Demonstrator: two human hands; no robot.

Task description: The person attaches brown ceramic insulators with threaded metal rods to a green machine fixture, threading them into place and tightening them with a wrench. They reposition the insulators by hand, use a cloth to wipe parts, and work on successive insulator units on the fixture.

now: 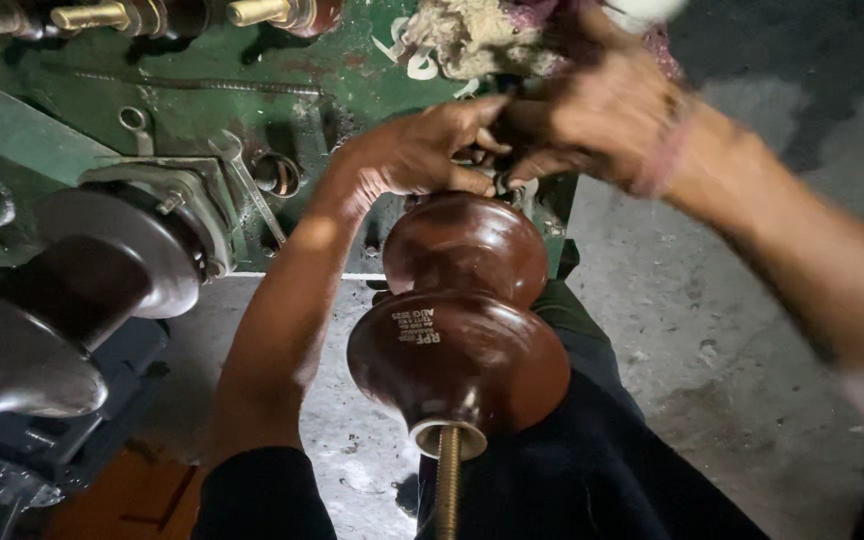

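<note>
A glossy brown ribbed ceramic insulator lies along my lap, its brass threaded rod pointing toward me. At its far end my left hand pinches small metal hardware against the insulator's top. My right hand, blurred by motion, meets the left at the same spot, fingers closed around the small fitting. The fitting itself is mostly hidden by my fingers.
A green metal machine body stands ahead, with a spanner and a ring lying on it. A second brown insulator sticks out at the left. A wad of rag lies at the top. Grey concrete floor is to the right.
</note>
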